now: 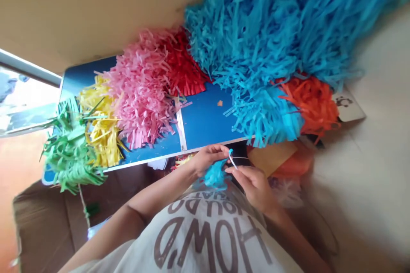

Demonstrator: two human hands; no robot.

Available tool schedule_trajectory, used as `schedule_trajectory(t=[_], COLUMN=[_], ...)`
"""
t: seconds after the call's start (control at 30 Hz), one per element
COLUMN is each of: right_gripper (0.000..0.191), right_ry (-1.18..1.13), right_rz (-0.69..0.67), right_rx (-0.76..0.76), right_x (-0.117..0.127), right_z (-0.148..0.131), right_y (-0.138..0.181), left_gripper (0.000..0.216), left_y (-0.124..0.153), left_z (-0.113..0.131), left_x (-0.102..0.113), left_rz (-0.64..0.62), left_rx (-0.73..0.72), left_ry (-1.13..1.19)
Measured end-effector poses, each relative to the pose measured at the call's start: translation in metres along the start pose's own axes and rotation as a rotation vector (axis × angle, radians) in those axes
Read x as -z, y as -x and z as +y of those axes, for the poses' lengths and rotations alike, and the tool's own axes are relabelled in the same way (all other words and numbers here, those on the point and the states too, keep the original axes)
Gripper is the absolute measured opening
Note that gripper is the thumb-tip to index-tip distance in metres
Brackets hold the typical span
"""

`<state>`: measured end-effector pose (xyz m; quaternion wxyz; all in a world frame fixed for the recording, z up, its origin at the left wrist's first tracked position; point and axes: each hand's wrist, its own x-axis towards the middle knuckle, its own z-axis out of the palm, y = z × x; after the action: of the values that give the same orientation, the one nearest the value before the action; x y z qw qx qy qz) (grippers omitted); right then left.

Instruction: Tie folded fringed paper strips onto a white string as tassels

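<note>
Close to my body, my left hand (207, 160) pinches the top of a small blue fringed paper tassel (215, 175), whose strips hang below the fingers. A thin white string (233, 161) runs from the tassel's blue tip to my right hand (253, 182). The right thumb and fingers are closed on that string. Both hands are just in front of the table's near edge. Whether the string is looped fully around the tip is too small to tell.
The blue table (205, 115) holds piles of fringed paper: green (68, 145), yellow (104, 132), pink (144, 89), red (185, 68), a large blue heap (256, 42) and orange (310, 98). A cardboard box (41, 222) stands below left. Orange paper (296, 162) lies below right. Walls stand behind and right.
</note>
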<state>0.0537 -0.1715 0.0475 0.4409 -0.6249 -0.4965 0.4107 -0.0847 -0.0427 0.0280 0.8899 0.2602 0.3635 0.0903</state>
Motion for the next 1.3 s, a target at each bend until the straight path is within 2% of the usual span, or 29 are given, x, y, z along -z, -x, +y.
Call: schedule_trajectory(t=[0.1,0.4,0.87,1.1,1.3], right_gripper=[0.029,0.031,0.033,0.032,0.026], right_ry=[-0.034,-0.080,-0.082,-0.080,-0.011], right_rz=[-0.012,0.076,0.131,0.187,0.145], right_rx=[-0.016,-0.129,-0.240,-0.235,-0.162], right_x=[-0.002,0.003,0.004,0.004,0.004], right_z=[0.000,-0.004,0.009,0.021,0.020], right_y=[0.002,0.004,0.011,0.016,0.017], left_gripper=[0.041,0.034,0.032,0.035,0.038], left_y=[0.001,0.000,0.002,0.004,0.005], left_z=[0.001,0.004,0.005,0.005,0.004], left_x=[0.004,0.013,0.015,0.015,0.011], left_rz=[-0.027,-0.090,-0.070,-0.079,-0.072], left_rx=[0.044,0.122,0.085,0.079,0.062], left_ry=[0.041,0.171,0.158,0.156,0.126])
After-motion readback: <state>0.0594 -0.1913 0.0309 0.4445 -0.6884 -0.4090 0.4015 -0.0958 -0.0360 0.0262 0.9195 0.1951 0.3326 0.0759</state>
